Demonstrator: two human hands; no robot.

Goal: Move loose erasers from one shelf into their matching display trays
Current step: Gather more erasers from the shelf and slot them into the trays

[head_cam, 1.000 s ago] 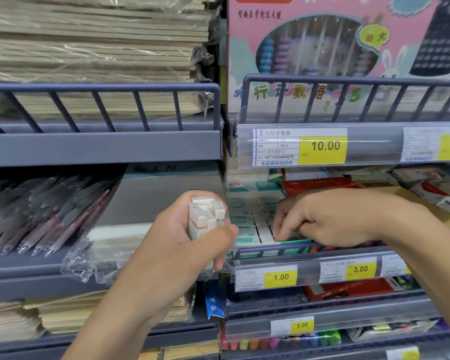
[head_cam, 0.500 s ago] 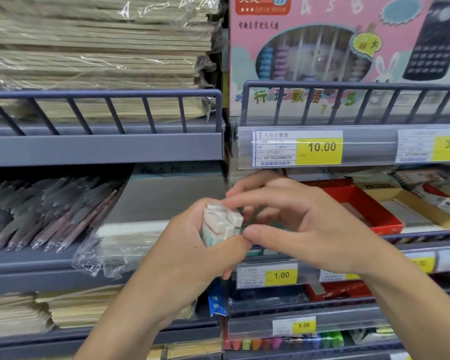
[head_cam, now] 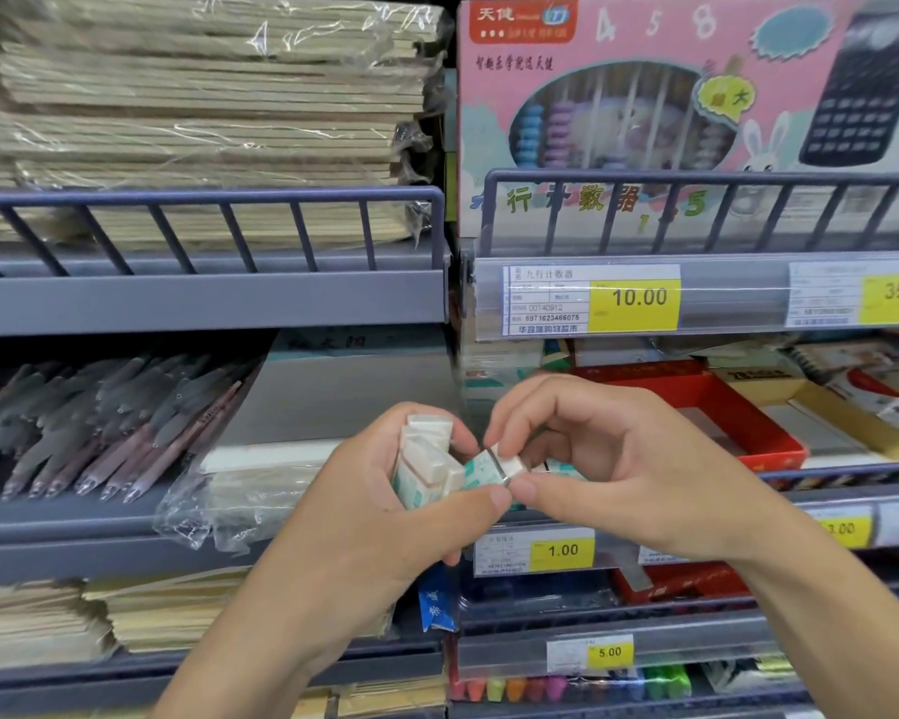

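Eraser (head_cam: 494, 467) pinched between both hands (head_cam: 618, 474)

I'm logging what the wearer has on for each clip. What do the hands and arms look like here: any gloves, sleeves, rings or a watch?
Both the left hand and the right hand are bare: no gloves, no rings visible. The forearms are uncovered down to the frame edge, with no sleeve, watch or wristband showing. Nails look short and unpainted.

shelf (head_cam: 203, 303) | pens (head_cam: 105, 422) | red tray (head_cam: 738, 422) | notebook stacks (head_cam: 203, 96)
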